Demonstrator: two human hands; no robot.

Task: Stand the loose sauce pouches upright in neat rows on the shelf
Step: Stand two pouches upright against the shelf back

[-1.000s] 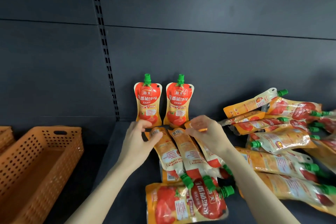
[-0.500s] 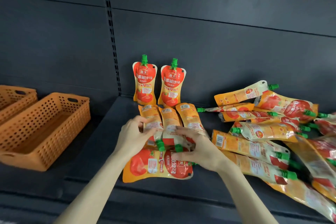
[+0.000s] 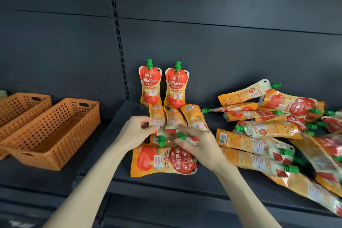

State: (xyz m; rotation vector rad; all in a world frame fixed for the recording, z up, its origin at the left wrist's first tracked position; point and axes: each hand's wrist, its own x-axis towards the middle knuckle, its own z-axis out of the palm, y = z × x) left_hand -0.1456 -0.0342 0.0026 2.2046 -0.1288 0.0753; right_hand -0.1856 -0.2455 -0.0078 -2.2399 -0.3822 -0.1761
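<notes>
Two standing pouches [image 3: 149, 87] lean on the back wall [image 3: 222, 52] of the shelf [image 3: 135, 111]. They are side by side with their green caps up. That is the start of a row. The wall keeps them from tipping back.

Just in front of them, three pouches lie flat with their caps toward the person. The left hand [image 3: 136, 132] has its grip closed on the left pouch [image 3: 157, 114], with fingers curled at its side edge. The right hand [image 3: 200, 147] is on the cap end of the middle pouch [image 3: 174, 119]. Its thumb is below and its fingers are above. So its grip looks pinched on that pouch, but this part is blurry. The third pouch [image 3: 193, 116] lies just beside it, and no hand holds it.

I think each hand takes one pouch so that two can go up at once. Lifting by the cap end makes sense. The heavy sauce sinks down and the flat bottom can land first.

The front pouch [image 3: 162, 161] lies sideways near the shelf edge. A big pile [image 3: 268, 131] waits on the right. Two orange baskets [image 3: 55, 131] sit on the left.

Most of the job is not done yet. These soft pouches may flop over, so each one should touch the wall or the pouch next to it.
</notes>
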